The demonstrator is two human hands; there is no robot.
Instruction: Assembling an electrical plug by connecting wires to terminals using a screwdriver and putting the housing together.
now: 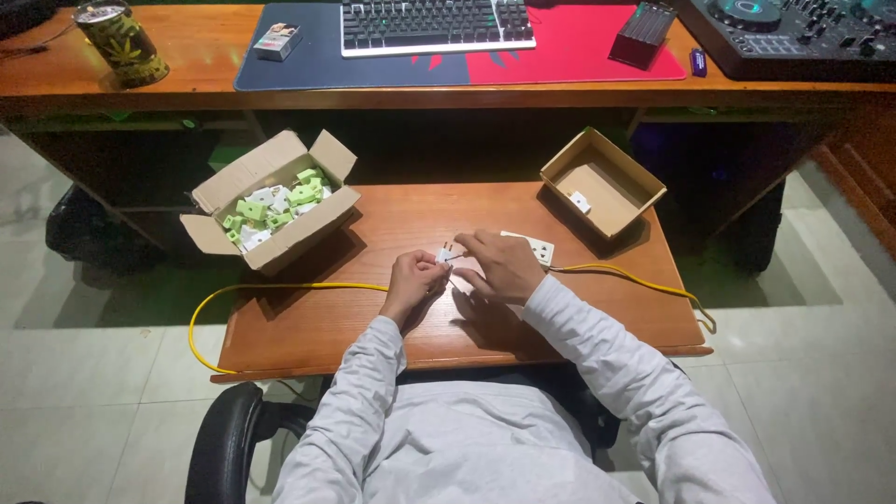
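Note:
Both my hands meet over the middle of a low wooden table (317, 327). My left hand (413, 283) and my right hand (501, 267) together pinch a small white plug adapter (448, 252) with metal pins showing. A yellow cable (280, 288) runs across the table under my hands and off both sides. Just behind my right hand lies a white socket block (534, 245), partly hidden by my fingers.
An open cardboard box (269, 199) at the table's left holds several green and white plug parts. A second open box (602, 182) at the right holds one white piece (580, 202). Behind stands a desk with a keyboard (436, 23), a patterned can (121, 42) and a mixer deck (793, 33).

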